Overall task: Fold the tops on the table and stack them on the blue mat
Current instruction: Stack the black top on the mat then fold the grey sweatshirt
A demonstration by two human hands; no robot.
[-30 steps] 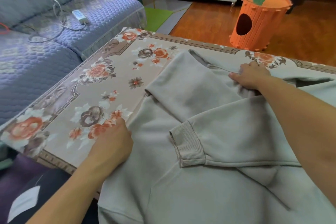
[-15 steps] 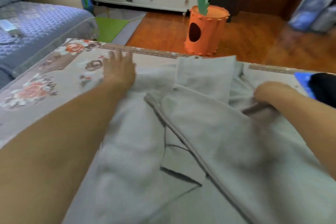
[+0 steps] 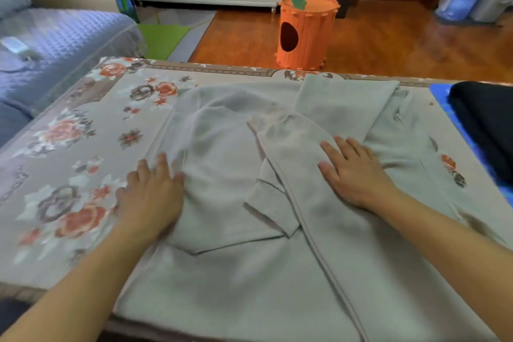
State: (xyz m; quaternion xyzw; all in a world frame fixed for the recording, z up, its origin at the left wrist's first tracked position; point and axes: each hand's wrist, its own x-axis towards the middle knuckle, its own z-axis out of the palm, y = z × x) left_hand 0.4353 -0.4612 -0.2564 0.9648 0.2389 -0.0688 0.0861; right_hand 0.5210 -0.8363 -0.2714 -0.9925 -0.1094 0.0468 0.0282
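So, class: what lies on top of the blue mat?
A black garment lies on the blue mat. It covers most of the mat, so anything beneath it cannot be seen.

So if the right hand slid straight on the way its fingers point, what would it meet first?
The right hand lies flat on the grey top, fingers pointing up and left. Sliding on, it would probably first reach the ribbed cuff at the end of the folded-in sleeve it rests on, though blur makes that edge uncertain.
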